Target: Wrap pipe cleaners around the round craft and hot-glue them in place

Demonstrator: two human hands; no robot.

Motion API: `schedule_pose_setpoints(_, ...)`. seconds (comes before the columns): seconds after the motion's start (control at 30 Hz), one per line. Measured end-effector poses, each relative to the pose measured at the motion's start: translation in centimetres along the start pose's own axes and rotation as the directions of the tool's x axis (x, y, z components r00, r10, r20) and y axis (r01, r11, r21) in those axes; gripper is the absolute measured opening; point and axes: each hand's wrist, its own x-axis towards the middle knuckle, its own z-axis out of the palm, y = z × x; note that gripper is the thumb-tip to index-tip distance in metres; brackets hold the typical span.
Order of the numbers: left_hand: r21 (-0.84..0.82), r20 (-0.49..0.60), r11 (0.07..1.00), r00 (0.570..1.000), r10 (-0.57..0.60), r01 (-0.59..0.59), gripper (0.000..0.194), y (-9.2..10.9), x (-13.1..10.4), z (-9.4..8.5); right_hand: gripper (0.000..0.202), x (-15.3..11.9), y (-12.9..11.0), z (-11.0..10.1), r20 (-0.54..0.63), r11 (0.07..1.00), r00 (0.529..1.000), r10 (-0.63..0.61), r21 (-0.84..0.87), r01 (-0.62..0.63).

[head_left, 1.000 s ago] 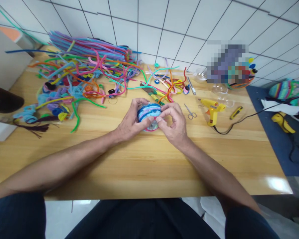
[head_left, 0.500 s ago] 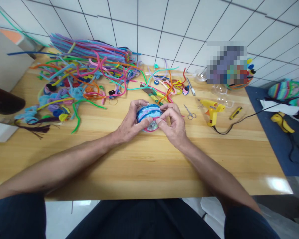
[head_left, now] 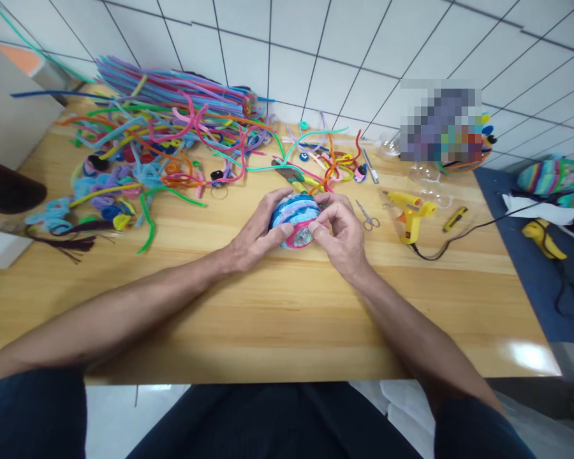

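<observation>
A round ball wrapped in blue, light-blue and purple fuzzy stems is held above the middle of the table. A pink ring surrounds a clear, shiny patch on its near side. My left hand wraps round its left side, with the thumb on the front. On the right, my right hand has its thumb and index finger pressed together at the pink edge; its other fingers curl behind. Green-handled pliers lie just beyond the ball, partly covered by loose stems.
Small scissors, a yellow glue gun and a yellow cutter lie to the right. Tangled fuzzy stems and a long bundle spread at the back left. Clear plastic balls stand at the back right.
The ball has shifted slightly right and tilted, showing more of the pink ring and clear patch. Both hands have moved with it and still hold it.
</observation>
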Motion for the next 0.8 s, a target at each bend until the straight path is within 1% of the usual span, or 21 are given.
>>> schedule_pose_setpoints(0.07, 0.014, -0.010, 1.000, 1.000, -0.006, 0.007, 0.086, -0.04, 0.07, 0.04, 0.014, 0.00, 0.03, -0.05, 0.003, 1.000, 1.000, 0.007, 0.002, -0.007)
schedule_pose_setpoints(0.13, 0.016, -0.019, 1.000, 1.000, -0.007, 0.008, 0.091, -0.14, 0.14, 0.18, 0.013, 0.00, -0.02, -0.09, 0.003, 1.000, 1.000, 0.007, 0.011, -0.007)
schedule_pose_setpoints(0.27, -0.005, -0.018, 1.000, 1.000, 0.021, -0.021, 0.086, -0.43, 0.14, 0.32, 0.012, 0.12, -0.26, -0.18, 0.004, 1.000, 1.000, -0.010, 0.007, 0.010)
schedule_pose_setpoints(0.37, -0.002, -0.014, 0.999, 0.999, 0.037, -0.037, 0.088, -0.52, 0.15, 0.29, 0.011, 0.26, -0.55, -0.29, 0.012, 0.999, 1.000, -0.009, -0.033, 0.009)
schedule_pose_setpoints(0.43, -0.007, -0.014, 0.999, 0.999, 0.033, -0.034, 0.087, -0.43, 0.22, 0.30, 0.012, 0.30, -0.75, -0.38, 0.025, 0.998, 1.000, -0.007, -0.063, 0.008)
schedule_pose_setpoints(0.53, -0.013, -0.031, 1.000, 0.999, 0.019, -0.020, 0.081, -0.14, 0.32, 0.41, 0.012, 0.24, -0.93, -0.51, 0.046, 0.996, 0.999, -0.025, -0.082, 0.029)
schedule_pose_setpoints(0.67, -0.021, -0.053, 1.000, 0.999, 0.002, -0.003, 0.078, 0.04, 0.15, 0.63, 0.008, 0.00, -0.85, -0.63, 0.055, 0.998, 0.998, -0.024, -0.058, 0.028)
schedule_pose_setpoints(0.8, -0.016, -0.070, 1.000, 0.997, -0.017, 0.016, 0.078, -0.04, -0.20, 0.77, 0.009, -0.23, -0.43, -0.57, 0.035, 0.999, 0.999, -0.031, -0.040, 0.033)
